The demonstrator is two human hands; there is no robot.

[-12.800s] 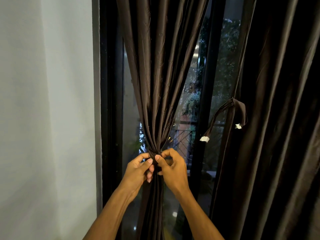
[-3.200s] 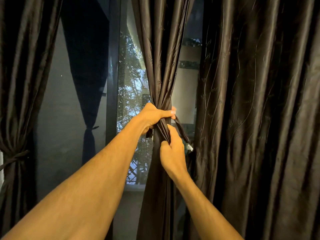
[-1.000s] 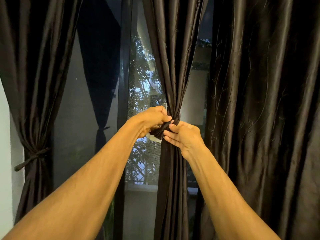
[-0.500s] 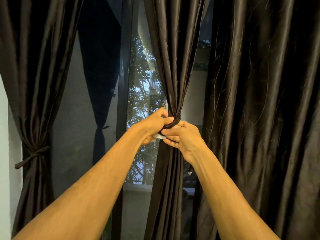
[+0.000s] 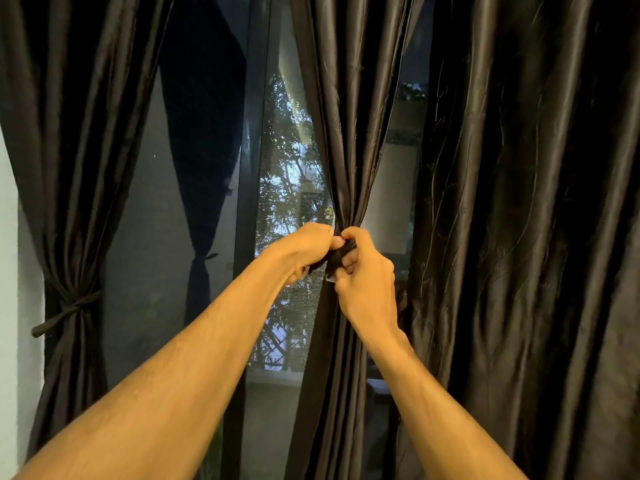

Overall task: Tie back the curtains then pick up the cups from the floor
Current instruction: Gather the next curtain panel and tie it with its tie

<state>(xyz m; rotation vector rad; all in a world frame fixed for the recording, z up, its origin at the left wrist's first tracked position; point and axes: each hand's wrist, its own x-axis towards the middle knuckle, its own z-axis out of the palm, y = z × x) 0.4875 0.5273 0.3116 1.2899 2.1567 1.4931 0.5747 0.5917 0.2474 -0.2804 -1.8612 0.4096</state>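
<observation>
A dark brown middle curtain (image 5: pixel 346 133) hangs gathered into a narrow bundle in front of the window. My left hand (image 5: pixel 304 249) and my right hand (image 5: pixel 365 282) meet at its waist, both closed on the ends of a dark tie-back strap (image 5: pixel 335 263) wrapped round the bundle. A small white tab shows at the strap's end under my right fingers. The left curtain (image 5: pixel 72 168) is bound by its own tie-back (image 5: pixel 65 311). No cups are in view.
A wide loose dark curtain (image 5: pixel 536 237) fills the right side. A black window frame post (image 5: pixel 247 202) stands between the left and middle curtains. Glass shows trees outside. A pale wall strip (image 5: pixel 10 306) runs along the left edge.
Both hands have pulled closer together at the curtain's waist, and the strap ends are now tucked between my fingers. The view has barely shifted.
</observation>
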